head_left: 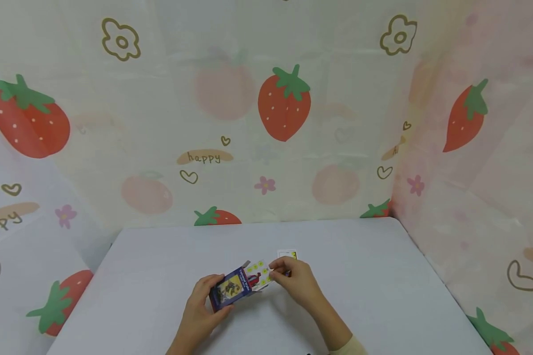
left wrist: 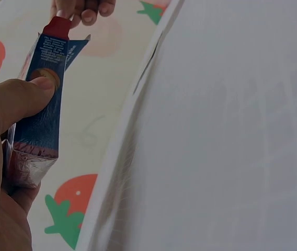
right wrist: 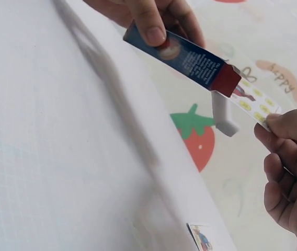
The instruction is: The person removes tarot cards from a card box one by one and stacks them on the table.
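My left hand [head_left: 199, 309] grips a dark blue card box [head_left: 231, 289] with a yellow picture on its front, tilted up to the right. In the left wrist view the thumb presses on the narrow side of the box [left wrist: 44, 117]. The box's end is open, with flaps folded out. A white card with yellow round marks and a red figure [head_left: 255, 272] sticks partly out of it. My right hand [head_left: 299, 283] pinches this card's outer end between thumb and fingertips, as the right wrist view also shows. Whether more cards are behind it I cannot tell.
Another card [head_left: 287, 253] lies on the white table [head_left: 360, 296] behind my right hand, partly covered by it; its corner also shows in the right wrist view. Curtains printed with strawberries [head_left: 284, 103] stand at the back and both sides.
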### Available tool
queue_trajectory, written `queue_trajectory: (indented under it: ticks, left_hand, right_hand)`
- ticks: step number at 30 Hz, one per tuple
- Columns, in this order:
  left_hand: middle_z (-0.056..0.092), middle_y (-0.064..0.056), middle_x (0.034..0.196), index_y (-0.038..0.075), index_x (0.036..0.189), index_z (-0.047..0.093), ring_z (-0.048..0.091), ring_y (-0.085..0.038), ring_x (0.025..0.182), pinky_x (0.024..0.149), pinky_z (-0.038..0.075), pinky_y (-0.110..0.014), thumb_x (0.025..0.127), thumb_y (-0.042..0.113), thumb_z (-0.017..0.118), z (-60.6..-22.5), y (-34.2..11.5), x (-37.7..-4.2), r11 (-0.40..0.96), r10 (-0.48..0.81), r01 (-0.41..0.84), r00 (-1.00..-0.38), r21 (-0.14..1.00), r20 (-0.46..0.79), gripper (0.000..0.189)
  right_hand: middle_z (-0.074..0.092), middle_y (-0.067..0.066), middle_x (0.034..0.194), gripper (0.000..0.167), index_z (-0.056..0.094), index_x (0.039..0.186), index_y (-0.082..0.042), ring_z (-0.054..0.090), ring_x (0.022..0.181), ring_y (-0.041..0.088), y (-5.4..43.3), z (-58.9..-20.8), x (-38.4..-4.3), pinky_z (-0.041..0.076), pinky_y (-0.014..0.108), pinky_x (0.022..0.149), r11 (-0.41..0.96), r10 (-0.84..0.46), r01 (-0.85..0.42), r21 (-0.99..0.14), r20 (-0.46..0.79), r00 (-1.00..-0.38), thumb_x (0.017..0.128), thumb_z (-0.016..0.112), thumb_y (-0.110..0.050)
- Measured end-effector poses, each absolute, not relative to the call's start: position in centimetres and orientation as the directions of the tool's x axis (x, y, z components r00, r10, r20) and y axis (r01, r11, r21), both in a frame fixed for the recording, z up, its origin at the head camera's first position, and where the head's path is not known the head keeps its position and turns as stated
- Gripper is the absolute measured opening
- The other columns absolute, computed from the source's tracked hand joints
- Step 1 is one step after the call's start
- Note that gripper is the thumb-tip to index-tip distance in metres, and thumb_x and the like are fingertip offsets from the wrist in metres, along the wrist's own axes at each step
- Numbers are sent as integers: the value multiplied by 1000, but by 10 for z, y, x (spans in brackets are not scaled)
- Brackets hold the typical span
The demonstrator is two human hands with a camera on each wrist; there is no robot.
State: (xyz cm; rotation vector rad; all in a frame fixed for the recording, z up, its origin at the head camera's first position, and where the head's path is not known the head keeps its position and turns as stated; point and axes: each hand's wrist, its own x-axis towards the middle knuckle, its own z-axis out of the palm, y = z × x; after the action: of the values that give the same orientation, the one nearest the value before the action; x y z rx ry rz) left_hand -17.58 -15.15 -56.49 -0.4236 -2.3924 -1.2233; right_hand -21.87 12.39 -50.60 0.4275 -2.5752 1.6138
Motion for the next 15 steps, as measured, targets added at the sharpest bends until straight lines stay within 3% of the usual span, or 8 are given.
queue_trajectory:
  ticks: [11,15]
  left_hand:
    - [56,3,137,12,139,59,54,-15,127,106,29,-3,69,14,96,-563,-152,-175,566,72,430,-876,703,477,79]
    - [56,4,137,13,140,59,54,-14,127,108,37,-11,70,16,96,-563,-152,-174,584,62,406,-886,703,460,79]
  right_hand:
    - [70,-6,81,11,75,99,-16,59,71,9,130,-504,-221,49,22,62,415,-174,-302,-858,251,-952,89,78,-11]
    - [69,-6,79,12,75,98,-16,58,69,10,133,-502,-222,47,22,60,418,-149,-298,-858,258,-954,89,78,-9]
